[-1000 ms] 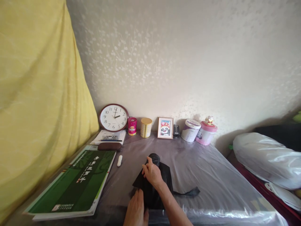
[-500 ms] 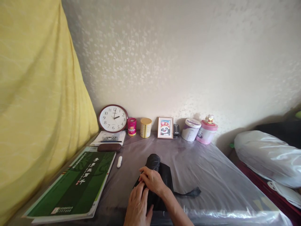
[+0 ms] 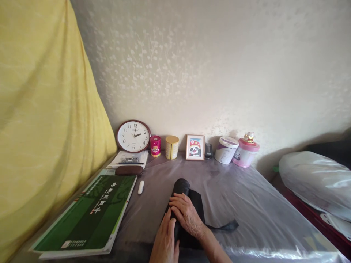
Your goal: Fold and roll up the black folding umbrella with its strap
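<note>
Black cloth roll (image 3: 181,185): on the table's (image 3: 233,191) near middle, strap (image 3: 225,227) trailing right.
Right hand (image 3: 188,215): draped over it; can't tell any pinch.
Left hand (image 3: 165,233): against its left side, grip unclear.

- The black cloth roll (image 3: 181,187) is lying on the grey table cover (image 3: 233,190), pointing forward;
- its flat section (image 3: 196,206) is spreading rightward;
- its narrow strap (image 3: 226,227) is trailing farther right
</note>
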### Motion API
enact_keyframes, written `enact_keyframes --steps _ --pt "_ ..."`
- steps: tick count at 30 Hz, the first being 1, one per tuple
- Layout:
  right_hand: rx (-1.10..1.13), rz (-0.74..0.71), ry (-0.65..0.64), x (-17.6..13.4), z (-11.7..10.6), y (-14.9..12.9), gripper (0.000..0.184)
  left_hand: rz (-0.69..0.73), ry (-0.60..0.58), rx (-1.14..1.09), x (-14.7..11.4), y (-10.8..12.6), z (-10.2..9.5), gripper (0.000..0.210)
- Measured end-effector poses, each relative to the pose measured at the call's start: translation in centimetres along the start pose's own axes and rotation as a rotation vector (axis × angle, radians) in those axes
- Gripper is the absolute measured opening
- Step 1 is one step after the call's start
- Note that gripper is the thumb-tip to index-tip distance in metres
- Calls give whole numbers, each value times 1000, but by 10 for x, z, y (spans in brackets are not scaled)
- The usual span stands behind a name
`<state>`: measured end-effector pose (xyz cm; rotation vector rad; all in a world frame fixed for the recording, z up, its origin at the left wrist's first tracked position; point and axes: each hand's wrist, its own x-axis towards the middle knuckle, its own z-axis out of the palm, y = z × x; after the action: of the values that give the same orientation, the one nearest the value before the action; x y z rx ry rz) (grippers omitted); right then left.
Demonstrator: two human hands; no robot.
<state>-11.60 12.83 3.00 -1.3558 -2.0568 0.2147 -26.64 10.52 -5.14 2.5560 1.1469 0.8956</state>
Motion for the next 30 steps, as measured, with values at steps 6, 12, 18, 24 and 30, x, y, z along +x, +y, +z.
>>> enact_keyframes --steps 6,12,18,24,30 --pt "-73 12 17 21 5 25 30 -113 -86 -5 4 9 -8 66" --pt "-74 88 16 44 8 49 29 -204 -315 -56 13 14 -26 69" --pt "-21 238 41 64 10 69 29 -305 -439 -57 24 25 -41 69" --pt "-34 558 222 45 -7 86 33 -287 -400 -85 23 29 -44 67" --pt "37 797 320 -20 -33 90 33 -276 -297 -122 15 28 -40 64"
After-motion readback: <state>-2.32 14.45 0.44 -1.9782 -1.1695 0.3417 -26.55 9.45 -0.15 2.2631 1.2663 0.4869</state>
